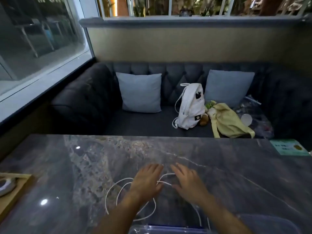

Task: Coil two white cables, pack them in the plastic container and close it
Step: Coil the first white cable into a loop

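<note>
White cable [116, 188] lies in loose loops on the dark marble table [236, 179], spread under and around my forearms. My left hand [147, 180] hovers flat over the loops with its fingers apart; a short stretch of cable [164, 182] shows by its thumb, between the two hands. My right hand [186, 179] is also spread, palm down, just right of that stretch. Whether either hand pinches the cable is unclear. The clear plastic container [168, 229] sits at the table's near edge, partly under my arms, with its lid [270, 223] to the right.
A wooden tray [15, 191] holding a white object sits at the left edge. A green card [287, 146] lies at the far right corner. Behind the table is a dark sofa with two grey cushions, a white backpack [190, 106] and a yellow bag [229, 121].
</note>
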A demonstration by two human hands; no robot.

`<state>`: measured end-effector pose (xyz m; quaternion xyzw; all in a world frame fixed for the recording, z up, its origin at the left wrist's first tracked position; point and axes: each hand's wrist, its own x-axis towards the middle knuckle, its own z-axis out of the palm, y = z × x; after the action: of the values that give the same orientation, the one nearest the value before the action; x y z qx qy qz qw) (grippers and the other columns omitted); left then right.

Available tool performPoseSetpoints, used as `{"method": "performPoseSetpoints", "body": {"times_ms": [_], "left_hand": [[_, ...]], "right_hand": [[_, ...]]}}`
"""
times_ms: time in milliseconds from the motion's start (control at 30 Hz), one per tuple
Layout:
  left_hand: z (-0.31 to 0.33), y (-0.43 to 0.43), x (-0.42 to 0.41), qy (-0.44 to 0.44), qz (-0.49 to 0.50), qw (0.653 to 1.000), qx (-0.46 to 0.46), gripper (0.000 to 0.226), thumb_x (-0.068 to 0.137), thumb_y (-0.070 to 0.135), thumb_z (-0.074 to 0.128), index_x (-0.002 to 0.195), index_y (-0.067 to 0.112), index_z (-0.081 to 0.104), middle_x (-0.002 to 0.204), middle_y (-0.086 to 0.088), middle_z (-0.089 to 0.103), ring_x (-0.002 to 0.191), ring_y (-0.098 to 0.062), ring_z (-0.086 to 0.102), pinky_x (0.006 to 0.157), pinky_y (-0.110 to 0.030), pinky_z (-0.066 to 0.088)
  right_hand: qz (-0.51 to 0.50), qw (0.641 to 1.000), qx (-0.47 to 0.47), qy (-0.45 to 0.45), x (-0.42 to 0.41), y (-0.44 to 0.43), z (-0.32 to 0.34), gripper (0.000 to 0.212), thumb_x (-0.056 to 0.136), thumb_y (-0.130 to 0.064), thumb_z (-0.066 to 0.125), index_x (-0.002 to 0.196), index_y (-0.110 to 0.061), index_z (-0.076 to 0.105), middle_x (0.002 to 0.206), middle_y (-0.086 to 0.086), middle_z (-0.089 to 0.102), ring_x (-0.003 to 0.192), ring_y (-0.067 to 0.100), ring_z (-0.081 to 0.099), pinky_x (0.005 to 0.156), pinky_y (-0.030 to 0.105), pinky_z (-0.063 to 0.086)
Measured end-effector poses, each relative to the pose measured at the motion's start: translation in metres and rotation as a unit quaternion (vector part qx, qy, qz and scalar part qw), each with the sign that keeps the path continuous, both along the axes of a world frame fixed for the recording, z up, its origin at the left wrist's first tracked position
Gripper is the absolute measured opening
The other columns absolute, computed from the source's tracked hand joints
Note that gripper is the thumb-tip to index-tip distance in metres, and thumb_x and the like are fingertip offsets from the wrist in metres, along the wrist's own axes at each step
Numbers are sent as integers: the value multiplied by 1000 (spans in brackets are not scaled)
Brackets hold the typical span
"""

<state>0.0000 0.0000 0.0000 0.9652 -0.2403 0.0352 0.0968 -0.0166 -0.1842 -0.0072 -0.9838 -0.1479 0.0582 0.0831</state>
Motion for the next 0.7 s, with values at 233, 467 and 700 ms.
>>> {"method": "performPoseSetpoints", "body": {"times_ms": [233,467,700], "left_hand": [[-30,-21,-7,117,-56,991,21,51,86,39,43,134,23,40,148,-1,36,138,-16,26,113,-28,14],[-19,-26,-14,150,-39,988,27,33,87,39,39,107,16,52,120,-5,58,123,-19,43,107,-30,20],[29,-9,-15,183,68,966,-171,29,95,37,41,91,12,54,97,-15,67,94,-31,60,77,-39,43]], "right_hand": [[11,996,23,84,-11,-5,-11,48,86,-32,45,133,-22,37,133,4,53,121,25,47,100,34,33],[-3,990,99,99,-11,-8,5,16,86,-30,48,92,-19,57,108,6,67,102,21,58,77,26,40],[-45,984,169,-33,-3,-22,66,18,91,-27,45,87,-15,57,93,6,63,84,24,58,70,33,41]]}}
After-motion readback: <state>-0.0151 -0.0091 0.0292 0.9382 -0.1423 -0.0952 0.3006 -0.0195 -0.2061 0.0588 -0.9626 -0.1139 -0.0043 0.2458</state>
